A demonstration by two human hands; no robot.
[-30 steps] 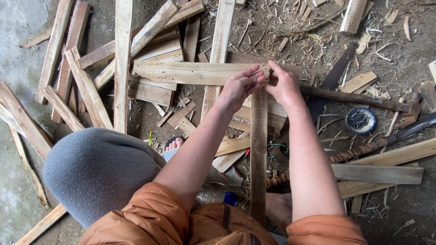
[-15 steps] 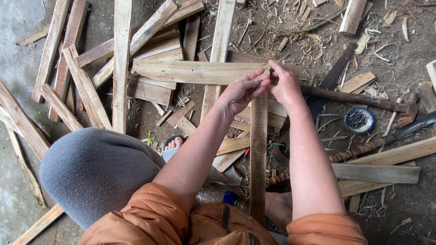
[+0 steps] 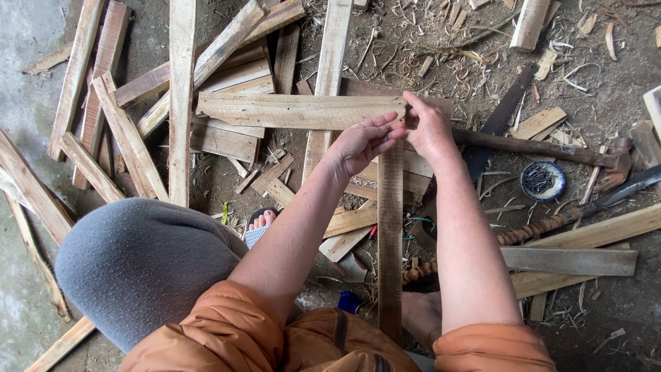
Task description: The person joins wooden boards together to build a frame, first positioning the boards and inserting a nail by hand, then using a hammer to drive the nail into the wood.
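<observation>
I squat over a pile of rough wood. A long narrow slat (image 3: 390, 234) runs from between my knees up to a flat plank (image 3: 296, 110) lying crosswise, and the two meet in a T. My left hand (image 3: 359, 143) grips the slat's top end, its fingertips reaching to the joint. My right hand (image 3: 428, 127) pinches the plank's right end, index finger over the far edge and thumb on the near edge. What lies under the fingertips is hidden.
Loose slats (image 3: 180, 103) are heaped at upper left. To the right lie a hammer (image 3: 618, 162) with a dark wooden handle, a small round dish of nails (image 3: 542, 180), a long knife with a wrapped handle (image 3: 551, 224) and more boards (image 3: 571, 262). Shavings cover the ground.
Both hands stay at the joint of slat and plank; only the fingers shift slightly.
</observation>
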